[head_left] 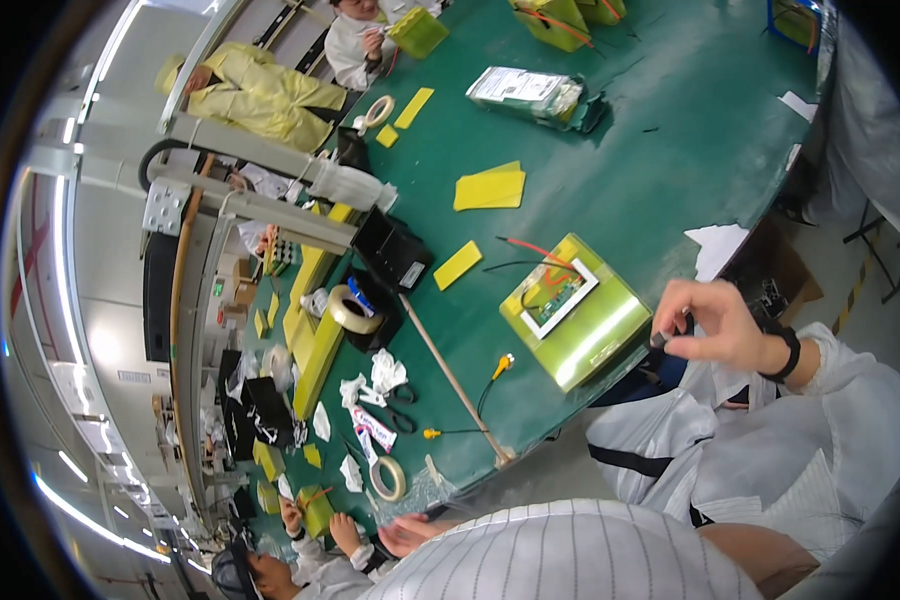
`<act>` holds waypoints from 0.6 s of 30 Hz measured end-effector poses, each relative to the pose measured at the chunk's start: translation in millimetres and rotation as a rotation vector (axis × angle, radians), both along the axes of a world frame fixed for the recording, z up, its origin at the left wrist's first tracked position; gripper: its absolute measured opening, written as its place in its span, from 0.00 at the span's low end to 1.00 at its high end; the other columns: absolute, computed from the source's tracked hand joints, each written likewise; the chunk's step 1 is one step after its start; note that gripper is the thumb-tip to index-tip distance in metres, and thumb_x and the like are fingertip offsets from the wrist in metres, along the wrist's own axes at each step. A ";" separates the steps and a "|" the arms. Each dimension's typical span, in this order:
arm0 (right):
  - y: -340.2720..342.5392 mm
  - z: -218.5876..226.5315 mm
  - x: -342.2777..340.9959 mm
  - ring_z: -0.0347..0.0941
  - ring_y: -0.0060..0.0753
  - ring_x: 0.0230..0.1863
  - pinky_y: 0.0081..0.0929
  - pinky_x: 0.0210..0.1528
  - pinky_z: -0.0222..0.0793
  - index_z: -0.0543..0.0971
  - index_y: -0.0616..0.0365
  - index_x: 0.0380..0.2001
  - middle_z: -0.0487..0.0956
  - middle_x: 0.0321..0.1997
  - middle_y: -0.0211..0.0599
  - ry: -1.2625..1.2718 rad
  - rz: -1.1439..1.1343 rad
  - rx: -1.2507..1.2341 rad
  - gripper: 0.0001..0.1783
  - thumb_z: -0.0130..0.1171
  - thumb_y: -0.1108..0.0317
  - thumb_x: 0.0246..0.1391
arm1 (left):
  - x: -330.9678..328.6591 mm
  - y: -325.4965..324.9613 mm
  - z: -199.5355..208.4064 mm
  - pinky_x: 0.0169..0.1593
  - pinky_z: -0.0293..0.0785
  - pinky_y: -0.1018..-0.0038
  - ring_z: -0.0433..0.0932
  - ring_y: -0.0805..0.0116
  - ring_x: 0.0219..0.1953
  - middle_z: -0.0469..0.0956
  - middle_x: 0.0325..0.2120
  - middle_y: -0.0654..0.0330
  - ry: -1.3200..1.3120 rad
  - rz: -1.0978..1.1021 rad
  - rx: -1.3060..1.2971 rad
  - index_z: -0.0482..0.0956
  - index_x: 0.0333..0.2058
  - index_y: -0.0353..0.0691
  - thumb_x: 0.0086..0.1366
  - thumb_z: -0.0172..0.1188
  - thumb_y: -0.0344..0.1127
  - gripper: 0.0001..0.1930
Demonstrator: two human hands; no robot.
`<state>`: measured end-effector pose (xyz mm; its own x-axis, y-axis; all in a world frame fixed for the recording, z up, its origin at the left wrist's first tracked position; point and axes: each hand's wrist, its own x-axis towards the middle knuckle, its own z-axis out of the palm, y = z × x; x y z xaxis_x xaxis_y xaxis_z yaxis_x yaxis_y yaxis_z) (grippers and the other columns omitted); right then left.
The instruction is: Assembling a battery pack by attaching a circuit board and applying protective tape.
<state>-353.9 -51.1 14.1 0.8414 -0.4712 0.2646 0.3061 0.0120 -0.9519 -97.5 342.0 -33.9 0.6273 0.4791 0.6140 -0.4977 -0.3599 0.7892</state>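
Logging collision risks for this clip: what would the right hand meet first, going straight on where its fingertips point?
The right hand would probably meet the yellow-green wrapped pack first, though depth is unclear.

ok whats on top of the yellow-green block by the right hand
A white frame around a green circuit board, plus a red wire and a black wire reaching past the block's edge. What's under the board is hidden.

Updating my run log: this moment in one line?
right hand: fingers curled, beside yellow block | left hand: near tape roll | circuit board: atop block | scissors: on table
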 end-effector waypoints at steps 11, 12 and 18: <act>-82.0 70.1 59.9 0.73 0.26 0.35 0.25 0.39 0.67 0.81 0.60 0.37 0.81 0.37 0.34 -0.046 -0.110 -0.436 0.09 0.67 0.76 0.51 | 45.4 -240.7 120.4 0.42 0.65 0.69 0.74 0.62 0.35 0.76 0.31 0.61 -0.054 -1.226 1.045 0.86 0.35 0.42 0.52 0.72 0.25 0.10; -85.9 68.1 65.9 0.73 0.26 0.34 0.25 0.37 0.67 0.81 0.60 0.37 0.82 0.37 0.33 -0.019 -0.103 -0.485 0.08 0.67 0.75 0.52 | 50.1 -253.6 116.5 0.42 0.63 0.68 0.73 0.62 0.35 0.75 0.30 0.62 -0.067 -1.348 1.122 0.87 0.35 0.44 0.51 0.72 0.26 0.11; -97.0 45.4 105.0 0.76 0.26 0.34 0.24 0.36 0.71 0.83 0.60 0.38 0.83 0.38 0.34 0.100 0.008 -0.503 0.09 0.69 0.74 0.52 | 72.7 -291.6 90.7 0.43 0.59 0.68 0.69 0.65 0.38 0.71 0.32 0.66 -0.042 -1.681 1.177 0.87 0.36 0.49 0.54 0.71 0.29 0.09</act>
